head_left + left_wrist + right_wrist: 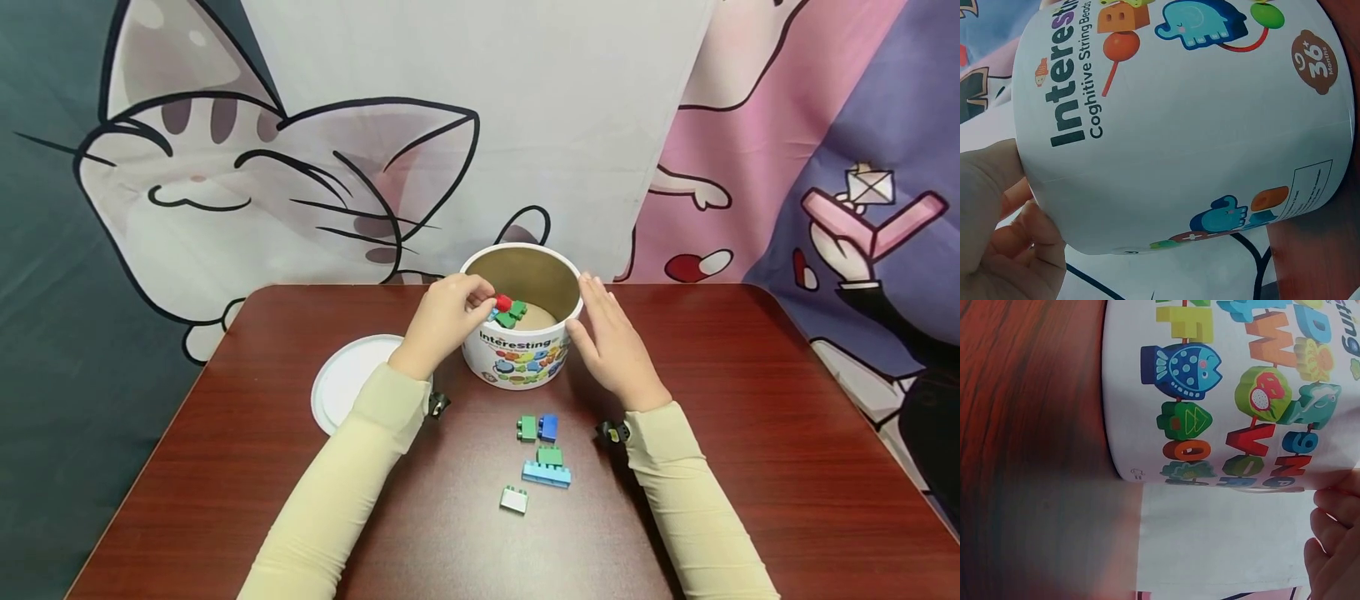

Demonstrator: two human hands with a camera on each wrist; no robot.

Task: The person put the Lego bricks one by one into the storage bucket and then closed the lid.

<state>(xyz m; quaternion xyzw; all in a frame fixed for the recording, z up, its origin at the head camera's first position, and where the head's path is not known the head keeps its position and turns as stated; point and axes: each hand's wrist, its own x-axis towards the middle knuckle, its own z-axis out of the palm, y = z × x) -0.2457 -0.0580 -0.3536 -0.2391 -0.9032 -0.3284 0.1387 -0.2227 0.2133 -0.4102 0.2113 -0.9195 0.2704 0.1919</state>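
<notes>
A white bucket [517, 358] printed with "Interesting" and toy pictures stands upright on the table, its mouth uncovered. At its left rim my left hand [447, 317] pinches a small red brick [503, 302] between thumb and fingertips, over the opening. Green bricks [507, 318] and a bit of light blue show inside the bucket below it. In the left wrist view the fingers [1041, 234] are curled at the rim, and the bucket wall hides their tips. With fingers straight, my right hand [617, 346] rests along the bucket's right side.
A white round lid [341, 379] lies left of the bucket, partly under the left forearm. In front are a green brick [527, 428], a blue brick [548, 427], another green brick [550, 456], a long light blue brick [546, 474] and a white-faced brick [513, 500]. Printed cloth hangs behind the table.
</notes>
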